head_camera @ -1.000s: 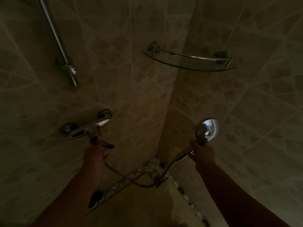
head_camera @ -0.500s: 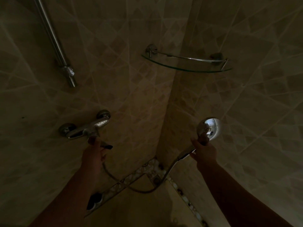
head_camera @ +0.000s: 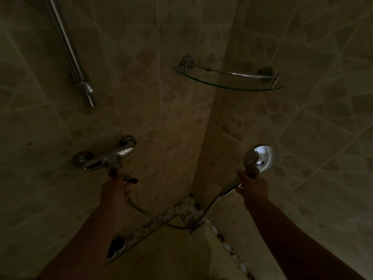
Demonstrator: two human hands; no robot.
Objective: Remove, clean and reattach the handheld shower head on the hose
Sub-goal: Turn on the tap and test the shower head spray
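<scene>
From the head camera, the right hand (head_camera: 253,185) was seen raised on an outstretched arm, fingers curled round the handle of the shower head (head_camera: 259,157), which was held up near the corner of the tiled walls. The hose (head_camera: 210,207) was seen sagging between the two hands. The left hand (head_camera: 115,188) was gripped under the tap (head_camera: 107,158) (what it clasped was too dark to be made out).
</scene>
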